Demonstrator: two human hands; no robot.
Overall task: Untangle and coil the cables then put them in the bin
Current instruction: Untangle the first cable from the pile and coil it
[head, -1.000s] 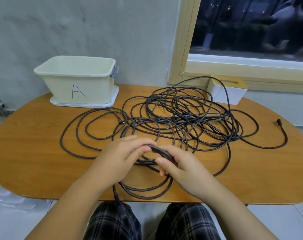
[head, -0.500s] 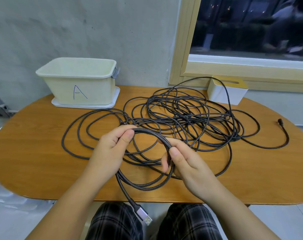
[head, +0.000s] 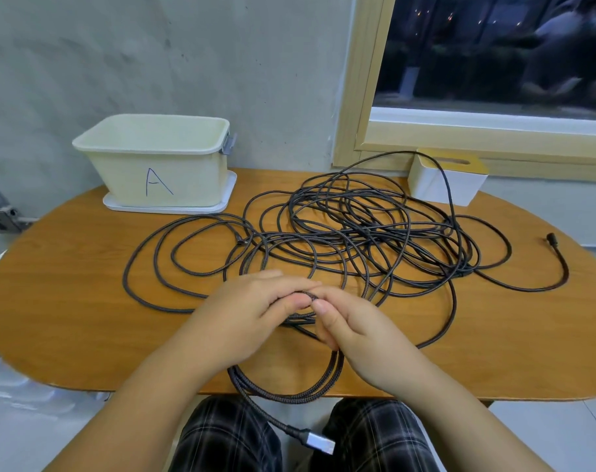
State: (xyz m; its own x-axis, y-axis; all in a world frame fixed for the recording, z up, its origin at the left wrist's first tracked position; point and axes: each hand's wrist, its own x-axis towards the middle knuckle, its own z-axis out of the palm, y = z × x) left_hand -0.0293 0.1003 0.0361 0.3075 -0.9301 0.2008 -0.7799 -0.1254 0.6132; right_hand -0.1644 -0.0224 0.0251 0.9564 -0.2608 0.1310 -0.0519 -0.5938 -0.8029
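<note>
Step in hand: coiling. Left hand (head: 252, 306) and right hand (head: 353, 330) both pinch the coil (head: 289, 391) (plug (head: 318, 441) dangling near). Next, probably: draw slack from the tangle (head: 358, 233); bin (head: 153, 161) waits far left.

Top of the coil (head: 289, 386) hidden beneath left hand (head: 245, 311) and right hand (head: 358, 335).

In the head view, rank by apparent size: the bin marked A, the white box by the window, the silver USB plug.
Largest to smallest:
1. bin marked A
2. white box
3. silver USB plug, smallest although nearest the camera.
</note>
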